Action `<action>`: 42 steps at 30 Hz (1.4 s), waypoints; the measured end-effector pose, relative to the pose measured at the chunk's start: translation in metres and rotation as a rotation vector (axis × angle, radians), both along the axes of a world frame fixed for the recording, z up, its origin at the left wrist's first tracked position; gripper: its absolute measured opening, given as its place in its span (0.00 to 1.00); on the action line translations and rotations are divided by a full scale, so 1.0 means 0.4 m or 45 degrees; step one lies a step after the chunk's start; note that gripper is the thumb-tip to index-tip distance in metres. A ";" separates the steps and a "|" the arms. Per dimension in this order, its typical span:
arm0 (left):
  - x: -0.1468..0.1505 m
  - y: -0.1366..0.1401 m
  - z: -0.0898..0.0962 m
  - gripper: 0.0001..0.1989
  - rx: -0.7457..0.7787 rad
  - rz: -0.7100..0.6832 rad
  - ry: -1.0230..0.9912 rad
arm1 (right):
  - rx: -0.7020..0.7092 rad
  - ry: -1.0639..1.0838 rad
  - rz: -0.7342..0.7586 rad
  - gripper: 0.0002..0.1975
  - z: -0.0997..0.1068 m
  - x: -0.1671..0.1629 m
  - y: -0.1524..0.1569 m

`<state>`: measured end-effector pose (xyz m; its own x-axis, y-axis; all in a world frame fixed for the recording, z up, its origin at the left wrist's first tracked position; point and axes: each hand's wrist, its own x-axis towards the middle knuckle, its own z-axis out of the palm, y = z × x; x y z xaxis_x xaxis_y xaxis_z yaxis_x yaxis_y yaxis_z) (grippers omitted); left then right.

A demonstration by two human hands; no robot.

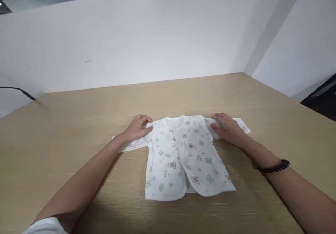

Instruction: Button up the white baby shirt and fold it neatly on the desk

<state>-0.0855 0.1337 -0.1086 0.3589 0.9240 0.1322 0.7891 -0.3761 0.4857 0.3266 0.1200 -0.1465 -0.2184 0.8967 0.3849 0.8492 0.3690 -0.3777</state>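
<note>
A white baby shirt (168, 164) with a print of green and pink bears lies front side up on the table, sleeves spread to both sides. Its front is joined near the middle, and the lower flaps part at the hem. My left hand (138, 127) rests on the left sleeve by the shoulder, thumb and fingers apart. On the opposite sleeve lies my right hand (227, 127), also with the thumb away from the fingers, covering part of the cloth. A white piece, perhaps a cuff or tag (243, 125), sticks out beyond the right hand.
The wooden table (78, 122) runs back to a white partition (147, 38), with another panel (301, 45) at the right. A black cable (22, 91) reaches over the left edge. A dark object (321, 97) stands past the right edge. A black bracelet (274, 167) circles my right wrist.
</note>
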 end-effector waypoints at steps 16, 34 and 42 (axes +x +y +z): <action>-0.110 -0.015 0.150 0.14 -1.066 -0.755 0.108 | -0.664 0.305 0.460 0.05 0.204 0.005 -0.093; -0.064 -0.080 0.233 0.11 0.635 -0.060 -0.239 | 0.265 0.546 0.115 0.13 0.246 -0.027 -0.131; -0.078 -0.102 0.279 0.11 -0.970 -0.698 0.334 | -0.962 0.209 0.550 0.29 0.272 0.002 -0.143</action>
<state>-0.1168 0.0928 0.0030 0.6976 0.4248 -0.5770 0.7160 -0.3816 0.5846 0.3276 0.0627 -0.0375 -0.5910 0.7759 -0.2208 0.6071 0.2475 -0.7551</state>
